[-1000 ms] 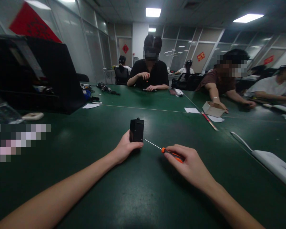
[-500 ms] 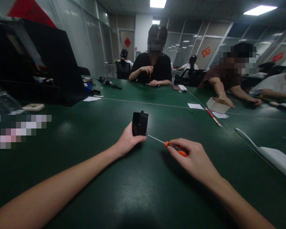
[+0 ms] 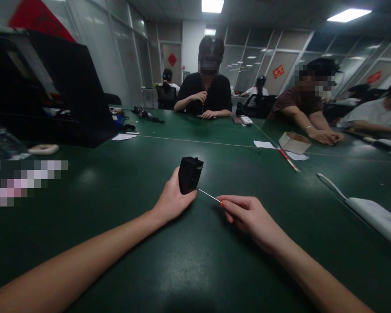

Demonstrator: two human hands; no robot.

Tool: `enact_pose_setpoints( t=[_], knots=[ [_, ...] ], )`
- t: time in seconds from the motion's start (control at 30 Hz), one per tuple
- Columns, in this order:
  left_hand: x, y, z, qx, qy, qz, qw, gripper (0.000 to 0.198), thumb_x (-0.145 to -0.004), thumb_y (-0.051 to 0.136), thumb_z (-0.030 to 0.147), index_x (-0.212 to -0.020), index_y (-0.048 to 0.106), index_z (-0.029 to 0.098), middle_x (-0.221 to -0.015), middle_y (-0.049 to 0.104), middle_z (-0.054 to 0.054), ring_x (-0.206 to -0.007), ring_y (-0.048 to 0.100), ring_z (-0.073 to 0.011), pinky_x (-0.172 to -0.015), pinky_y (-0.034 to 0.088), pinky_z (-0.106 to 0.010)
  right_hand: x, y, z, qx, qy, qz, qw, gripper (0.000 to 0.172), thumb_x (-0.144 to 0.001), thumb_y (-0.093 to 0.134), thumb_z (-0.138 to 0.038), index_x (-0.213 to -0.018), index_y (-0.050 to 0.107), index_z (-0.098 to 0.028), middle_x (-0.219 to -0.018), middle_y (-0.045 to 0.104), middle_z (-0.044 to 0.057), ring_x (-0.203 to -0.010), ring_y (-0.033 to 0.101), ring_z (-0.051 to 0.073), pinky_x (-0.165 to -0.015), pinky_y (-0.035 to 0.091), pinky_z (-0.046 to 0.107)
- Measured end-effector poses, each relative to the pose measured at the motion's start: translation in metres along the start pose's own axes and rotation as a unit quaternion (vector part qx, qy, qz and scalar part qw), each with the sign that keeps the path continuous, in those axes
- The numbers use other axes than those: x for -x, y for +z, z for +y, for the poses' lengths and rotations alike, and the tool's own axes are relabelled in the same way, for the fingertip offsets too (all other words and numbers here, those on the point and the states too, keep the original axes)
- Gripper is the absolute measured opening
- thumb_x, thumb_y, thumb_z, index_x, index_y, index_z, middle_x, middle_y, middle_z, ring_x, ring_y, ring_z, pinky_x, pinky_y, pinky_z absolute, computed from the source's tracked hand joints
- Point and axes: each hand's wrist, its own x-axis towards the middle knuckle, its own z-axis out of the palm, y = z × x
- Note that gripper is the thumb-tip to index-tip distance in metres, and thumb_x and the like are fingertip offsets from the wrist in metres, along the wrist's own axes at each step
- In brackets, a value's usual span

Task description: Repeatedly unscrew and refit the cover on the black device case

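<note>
Above the green worktop, near the middle of the view, holds a black box in the left grip, wrapped round the left side and lower end, with thumb laid along the bottom near edge. Roughly upright there, with a slight lean; cannot tell whether fully clear of the surface beneath. Just to the right, in the right grip, pinches a screwdriver between thumb and forefinger close to the orange collar, with the handle mostly hidden in the palm. Points the thin shaft leftward and slightly upward at the box's lower right corner; cannot tell whether touching there or just short of it.

Judging by the plain dark walls and straight edges, seems to be hard plastic: stiff, fairly light, perhaps a little slippery. Best gripped low, across two opposite walls, away from the small tab on top, possibly fragile. With the screwdriver, best held by the handle, not by the slim metal shaft, probably too smooth to turn by. Farther off to the right, a carton and paper, well apart from both.
</note>
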Motion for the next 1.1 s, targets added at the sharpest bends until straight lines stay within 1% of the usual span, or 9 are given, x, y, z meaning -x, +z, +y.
enact_pose_setpoints(
  t=[0.07,0.13,0.23,0.3,0.37,0.53,0.67,0.93,1.1],
  knots=[
    [0.001,0.0,0.001,-0.002,-0.015,0.001,1.0,0.054,-0.072,0.067,0.017,-0.122,0.047,0.017,-0.101,0.06,-0.004,-0.092,0.057,-0.0212,-0.082,0.045,-0.033,0.004,0.003,0.004,0.183,-0.142,0.052,0.971,0.033,-0.093,0.05,-0.032,-0.113,0.071,-0.015,-0.076,0.065,0.006,-0.063,0.056,0.014,-0.058,0.044,0.025],
    [0.003,0.0,0.003,0.002,-0.025,0.0,1.0,0.052,-0.072,0.067,0.018,-0.12,0.047,0.017,-0.099,0.06,-0.004,-0.091,0.057,-0.0207,-0.081,0.045,-0.032,0.008,0.005,0.009,0.354,-0.267,0.076,0.893,0.036,-0.095,0.045,-0.023,-0.121,0.068,-0.013,-0.086,0.068,0.01,-0.071,0.06,0.018,-0.065,0.046,0.029],
    [0.006,0.0,0.005,0.011,-0.028,-0.003,1.0,0.048,-0.073,0.066,0.018,-0.117,0.049,0.018,-0.097,0.059,-0.003,-0.088,0.056,-0.0197,-0.079,0.044,-0.031,0.012,0.004,0.017,0.51,-0.356,0.087,0.778,0.039,-0.095,0.041,-0.016,-0.125,0.065,-0.013,-0.083,0.068,0.012,-0.066,0.059,0.019,-0.057,0.044,0.028],
    [0.007,0.001,0.004,0.018,-0.029,0.002,0.999,0.045,-0.073,0.066,0.018,-0.114,0.049,0.018,-0.096,0.059,-0.002,-0.088,0.056,-0.0194,-0.08,0.043,-0.03,0.013,0.003,0.02,0.542,-0.372,0.099,0.747,0.038,-0.094,0.041,-0.014,-0.123,0.066,-0.014,-0.084,0.069,0.012,-0.068,0.06,0.019,-0.056,0.044,0.027],
    [0.007,0.001,0.003,0.025,-0.029,0.009,0.999,0.043,-0.072,0.067,0.018,-0.111,0.049,0.018,-0.097,0.058,-0.002,-0.089,0.056,-0.0193,-0.081,0.043,-0.03,0.012,0.003,0.02,0.529,-0.36,0.102,0.762,0.038,-0.094,0.042,-0.014,-0.124,0.065,-0.017,-0.092,0.069,0.012,-0.071,0.062,0.018,-0.058,0.047,0.026],
    [0.007,0.001,0.002,0.03,-0.028,0.004,0.999,0.046,-0.072,0.067,0.017,-0.113,0.048,0.018,-0.1,0.059,-0.003,-0.092,0.056,-0.0203,-0.083,0.044,-0.032,0.009,0.009,0.01,0.339,-0.277,0.112,0.892,0.032,-0.093,0.051,-0.021,-0.122,0.065,-0.017,-0.099,0.071,0.009,-0.082,0.067,0.018,-0.076,0.054,0.031],
    [0.008,0.001,0.004,0.021,-0.029,-0.012,0.999,0.052,-0.072,0.066,0.016,-0.12,0.046,0.018,-0.101,0.06,-0.004,-0.095,0.057,-0.0218,-0.086,0.044,-0.034,0.009,0.006,0.0,0.255,-0.197,0.111,0.94,0.032,-0.094,0.053,-0.033,-0.114,0.07,-0.015,-0.095,0.075,0.009,-0.082,0.071,0.021,-0.081,0.055,0.036],
    [0.007,0.0,0.003,0.041,-0.051,-0.007,0.998,0.052,-0.072,0.07,0.022,-0.119,0.047,0.019,-0.101,0.061,-0.003,-0.093,0.058,-0.0218,-0.085,0.044,-0.034,0.008,0.0,0.003,0.293,-0.256,0.111,0.915,0.024,-0.089,0.059,-0.023,-0.11,0.07,-0.021,-0.099,0.071,0.007,-0.086,0.067,0.02,-0.079,0.053,0.034],
    [0.006,0.001,0.003,0.104,-0.079,-0.007,0.991,0.044,-0.08,0.067,0.035,-0.117,0.048,0.021,-0.093,0.06,-0.003,-0.08,0.059,-0.0191,-0.068,0.049,-0.029,0.011,-0.001,-0.002,0.255,-0.284,0.136,0.914,0.019,-0.091,0.057,-0.023,-0.102,0.072,-0.019,-0.094,0.072,0.007,-0.083,0.067,0.019,-0.077,0.054,0.032]
  ],
)
